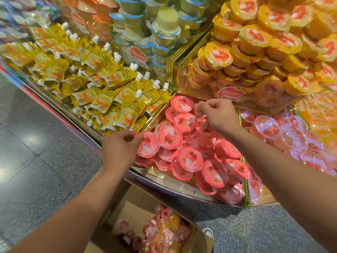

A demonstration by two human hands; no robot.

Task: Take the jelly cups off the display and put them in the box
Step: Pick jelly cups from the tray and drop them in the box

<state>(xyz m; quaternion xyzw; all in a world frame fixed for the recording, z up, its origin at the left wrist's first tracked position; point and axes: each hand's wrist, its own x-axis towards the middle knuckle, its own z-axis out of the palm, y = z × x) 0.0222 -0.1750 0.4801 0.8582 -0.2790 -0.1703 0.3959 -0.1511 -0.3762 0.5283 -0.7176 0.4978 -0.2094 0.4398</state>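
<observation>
Pink jelly cups (189, 158), light, slick, likely crushable: left hand (120, 148) and right hand (218, 114) each pinch one by its rim, judged the firmest hold.

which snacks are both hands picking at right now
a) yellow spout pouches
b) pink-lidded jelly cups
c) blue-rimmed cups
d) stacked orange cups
b: the left hand pinches the rim of a pink-lidded jelly cup at the near left of the pink pile, and the right hand pinches a blurred pink cup farther back in the same pile.
</observation>
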